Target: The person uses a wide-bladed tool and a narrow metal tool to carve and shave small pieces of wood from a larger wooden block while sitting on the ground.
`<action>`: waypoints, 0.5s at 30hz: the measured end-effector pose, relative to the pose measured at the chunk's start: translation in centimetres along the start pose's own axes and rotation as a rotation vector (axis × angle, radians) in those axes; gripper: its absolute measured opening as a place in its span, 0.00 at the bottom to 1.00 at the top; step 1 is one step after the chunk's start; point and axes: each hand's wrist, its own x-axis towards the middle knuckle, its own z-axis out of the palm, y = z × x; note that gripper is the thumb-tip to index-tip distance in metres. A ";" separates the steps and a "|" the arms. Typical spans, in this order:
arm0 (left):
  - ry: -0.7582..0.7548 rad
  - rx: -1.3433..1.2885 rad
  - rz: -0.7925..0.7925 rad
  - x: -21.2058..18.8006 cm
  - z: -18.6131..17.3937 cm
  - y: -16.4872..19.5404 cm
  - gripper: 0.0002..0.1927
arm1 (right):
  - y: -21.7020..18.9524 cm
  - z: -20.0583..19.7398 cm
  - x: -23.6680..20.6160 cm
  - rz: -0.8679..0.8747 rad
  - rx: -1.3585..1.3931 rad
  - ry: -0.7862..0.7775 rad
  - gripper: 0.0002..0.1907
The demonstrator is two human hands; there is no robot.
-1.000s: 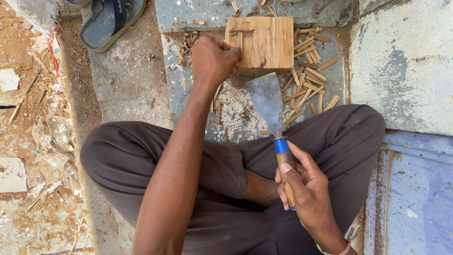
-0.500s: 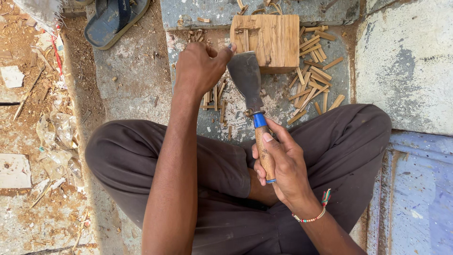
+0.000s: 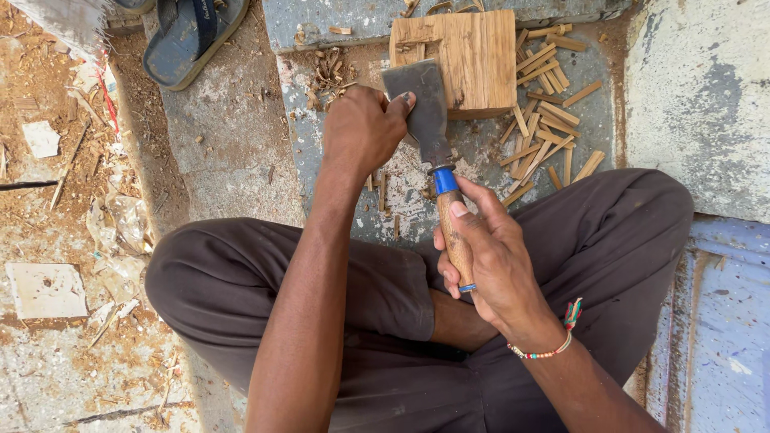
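Rough concrete ground [image 3: 233, 136], patched in grey and faded blue, fills the view from above, looking down at a person seated cross-legged in dark trousers [image 3: 265, 273]. Ahead of the knees lies a squarish wooden block [image 3: 473, 60] with pale grain, flat on the ground. To its right is a scatter of thin split wood sticks [image 3: 545, 120]; a smaller clump of chips [image 3: 329, 72] lies to its left.

The right hand [image 3: 489, 256] is wrapped firmly around the wooden handle of a broad-bladed chopper [image 3: 425, 108], thumb laid along the top of the handle just below a blue collar. The tool's long axis runs away from the body, leaning slightly left, so the flat steel blade lies beyond the right hand and reaches the near left corner of the block. A beaded bracelet [image 3: 553, 341] circles that wrist.

The left hand [image 3: 361, 128] is curled shut, its fingertips [image 3: 407, 99] pressed against the blade's left edge. Whether it pinches a small piece of wood underneath cannot be told. This hand is nearer the block than the right, sitting just left of the blade.

At upper left rests a dark blue sandal [image 3: 192, 36]; dirt, paper scraps and litter [image 3: 56, 200] cover the far left.
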 end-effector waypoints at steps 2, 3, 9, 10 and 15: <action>0.098 -0.038 0.007 0.9 0.6 0.2 0.28 | -0.7 -0.1 0.9 0.018 0.001 0.003 0.31; 0.149 -0.059 0.012 1.3 0.9 0.2 0.28 | -1.0 -0.2 1.2 0.023 0.015 -0.002 0.31; 0.151 -0.057 -0.040 2.0 1.3 0.5 0.28 | -1.1 0.0 1.7 0.027 0.030 0.005 0.32; 0.148 -0.038 -0.002 1.8 1.1 0.5 0.29 | -0.9 0.0 1.4 0.015 0.031 0.011 0.32; -0.131 0.033 -0.029 0.6 -2.0 -0.2 0.30 | 0.3 -0.5 -1.3 -0.014 0.004 0.041 0.31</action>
